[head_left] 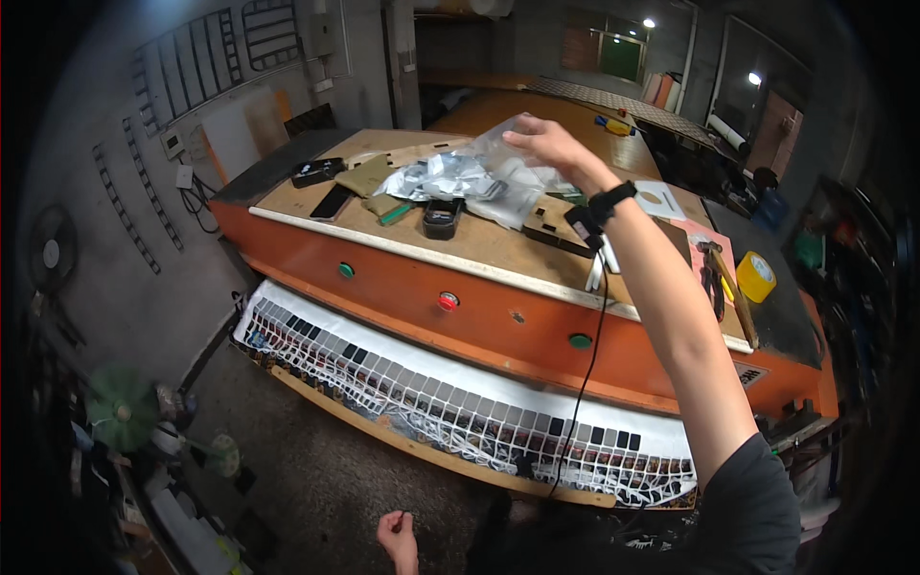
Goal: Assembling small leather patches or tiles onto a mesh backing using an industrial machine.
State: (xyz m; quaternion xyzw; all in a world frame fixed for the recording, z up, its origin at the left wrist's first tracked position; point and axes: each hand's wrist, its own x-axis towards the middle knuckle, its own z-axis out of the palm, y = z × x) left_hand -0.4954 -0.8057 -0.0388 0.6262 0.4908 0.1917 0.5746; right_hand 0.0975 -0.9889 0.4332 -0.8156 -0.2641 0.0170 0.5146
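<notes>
The person's right grip [546, 144] was closed at its fingertips on the upper edge of a clear bag [517, 196], which rose from the middle of the surface [379, 233], toward its far edge. Silver packets [436, 175] lay against the bag's left side. The left grip [398, 539] hung low, well apart from the surface's near edge, its fingers curled; whether it held anything could not be told. A phone [332, 202] lay near the surface's left end, beside an olive pouch [366, 176]. A black case [442, 219] stood nearer the front edge. Toward the right end were a hammer [738, 297] and yellow tape [756, 277].
</notes>
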